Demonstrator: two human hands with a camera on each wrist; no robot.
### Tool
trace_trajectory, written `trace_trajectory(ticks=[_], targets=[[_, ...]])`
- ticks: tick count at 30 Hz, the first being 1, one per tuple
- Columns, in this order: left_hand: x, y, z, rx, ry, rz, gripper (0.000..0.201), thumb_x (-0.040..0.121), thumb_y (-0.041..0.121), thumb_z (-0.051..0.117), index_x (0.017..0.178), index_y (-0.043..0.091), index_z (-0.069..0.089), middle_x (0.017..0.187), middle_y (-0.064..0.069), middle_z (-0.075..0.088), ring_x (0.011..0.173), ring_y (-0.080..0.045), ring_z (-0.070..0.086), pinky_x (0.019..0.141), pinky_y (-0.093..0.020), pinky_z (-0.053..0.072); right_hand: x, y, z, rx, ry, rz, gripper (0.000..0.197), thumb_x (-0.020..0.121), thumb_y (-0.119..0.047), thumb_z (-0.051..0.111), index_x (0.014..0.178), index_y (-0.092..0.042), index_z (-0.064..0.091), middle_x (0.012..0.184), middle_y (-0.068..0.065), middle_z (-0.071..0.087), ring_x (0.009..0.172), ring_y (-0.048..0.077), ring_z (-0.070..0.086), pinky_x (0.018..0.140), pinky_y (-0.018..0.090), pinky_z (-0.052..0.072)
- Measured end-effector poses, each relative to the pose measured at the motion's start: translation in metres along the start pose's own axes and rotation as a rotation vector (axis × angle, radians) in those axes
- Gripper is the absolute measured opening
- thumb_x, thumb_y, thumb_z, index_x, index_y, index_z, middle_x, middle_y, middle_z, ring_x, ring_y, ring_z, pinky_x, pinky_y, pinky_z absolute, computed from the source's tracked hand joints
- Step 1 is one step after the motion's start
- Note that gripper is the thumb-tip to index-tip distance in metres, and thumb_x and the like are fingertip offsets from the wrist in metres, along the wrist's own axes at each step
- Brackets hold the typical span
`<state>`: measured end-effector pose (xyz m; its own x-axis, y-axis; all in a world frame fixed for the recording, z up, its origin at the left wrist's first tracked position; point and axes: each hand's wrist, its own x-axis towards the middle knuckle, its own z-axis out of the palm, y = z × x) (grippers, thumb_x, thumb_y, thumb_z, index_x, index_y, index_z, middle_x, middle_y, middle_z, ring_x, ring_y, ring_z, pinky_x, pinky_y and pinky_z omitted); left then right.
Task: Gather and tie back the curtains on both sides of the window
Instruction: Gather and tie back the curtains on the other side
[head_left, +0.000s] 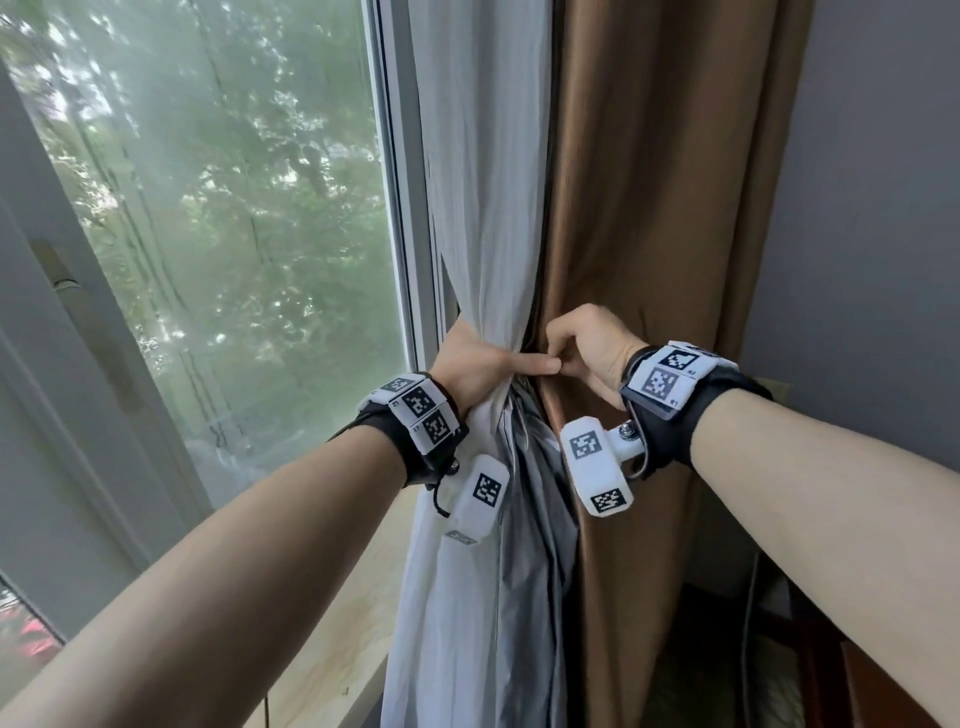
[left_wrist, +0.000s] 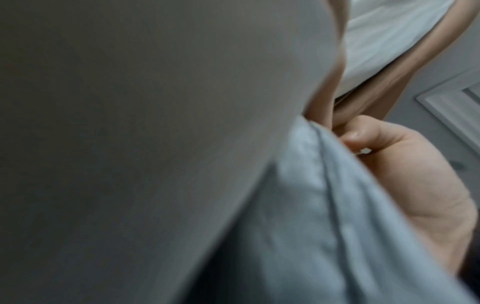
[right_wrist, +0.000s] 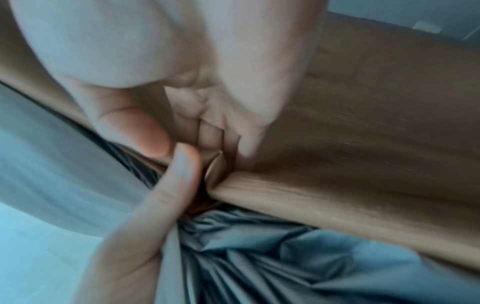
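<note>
A white-grey curtain (head_left: 488, 218) hangs beside the window, bunched at waist height. My left hand (head_left: 498, 359) grips round that bunch, with its thumb lying across the front toward the right. A brown curtain (head_left: 654, 208) hangs just to the right. My right hand (head_left: 563, 358) has its fingers curled and pinches a fold at the brown curtain's left edge, touching the left thumb. In the right wrist view the right hand's fingertips (right_wrist: 246, 148) dig into the brown curtain (right_wrist: 363, 144) above the crumpled grey curtain (right_wrist: 259, 257). The left wrist view is mostly grey curtain (left_wrist: 298, 205) against my left hand (left_wrist: 389, 174).
The window pane (head_left: 234, 234) and its white frame (head_left: 410, 234) fill the left, with a pale wooden sill (head_left: 343, 623) below. A grey wall (head_left: 872, 234) stands at the right. Dark furniture (head_left: 831, 675) and a cable (head_left: 748, 623) sit low at the right.
</note>
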<state>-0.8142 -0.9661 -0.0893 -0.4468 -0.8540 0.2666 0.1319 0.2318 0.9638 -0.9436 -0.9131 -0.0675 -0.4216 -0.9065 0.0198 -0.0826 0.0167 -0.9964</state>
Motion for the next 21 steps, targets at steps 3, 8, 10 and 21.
trace_trajectory(ticks=[3, 8, 10, 21], targets=[[0.007, -0.004, 0.003, 0.15, 0.123, -0.031, 0.048, 0.057, -0.007, 0.094, 0.095, 0.012, 0.073, 0.086, 0.003, 0.076, 0.078, -0.005, 0.074, 0.07, -0.019, 0.059, 0.011, 0.003, -0.008, 0.165, -0.066, 0.054, 0.043, 0.079, 0.009, 0.046, 0.043, -0.013, 0.054, 0.058, 0.009, 0.053, 0.065, 0.027, 0.05, 0.072, 0.036, 0.046], [0.014, -0.009, 0.006, 0.243, 0.256, -0.092, 0.046, 0.054, 0.005, 0.088, 0.096, 0.013, 0.07, 0.094, -0.006, 0.075, 0.088, -0.024, 0.073, 0.073, -0.034, 0.064, 0.022, 0.007, -0.01, 0.074, -0.11, 0.024, 0.019, 0.097, 0.001, 0.052, 0.097, 0.006, 0.071, 0.084, 0.017, 0.075, 0.073, 0.026, 0.071, 0.066, 0.026, 0.058], [0.013, -0.008, 0.005, 0.265, 0.263, -0.088, 0.042, 0.056, 0.009, 0.085, 0.094, 0.014, 0.069, 0.093, -0.006, 0.073, 0.086, -0.023, 0.072, 0.072, -0.034, 0.063, 0.027, 0.008, -0.011, 0.012, -0.009, -0.032, 0.018, 0.085, -0.009, 0.071, 0.095, 0.006, 0.076, 0.086, 0.016, 0.079, 0.075, 0.027, 0.075, 0.066, 0.027, 0.058], [0.014, -0.005, -0.026, 0.318, 0.233, -0.125, 0.023, 0.071, -0.004, 0.079, 0.082, 0.012, 0.067, 0.076, -0.003, 0.068, 0.069, -0.018, 0.067, 0.054, -0.023, 0.054, 0.121, 0.074, -0.023, -0.089, 0.038, 0.045, 0.161, 0.006, -0.042, 0.101, 0.154, -0.032, 0.039, 0.139, -0.008, 0.067, 0.129, 0.024, 0.063, 0.111, 0.048, 0.049]])
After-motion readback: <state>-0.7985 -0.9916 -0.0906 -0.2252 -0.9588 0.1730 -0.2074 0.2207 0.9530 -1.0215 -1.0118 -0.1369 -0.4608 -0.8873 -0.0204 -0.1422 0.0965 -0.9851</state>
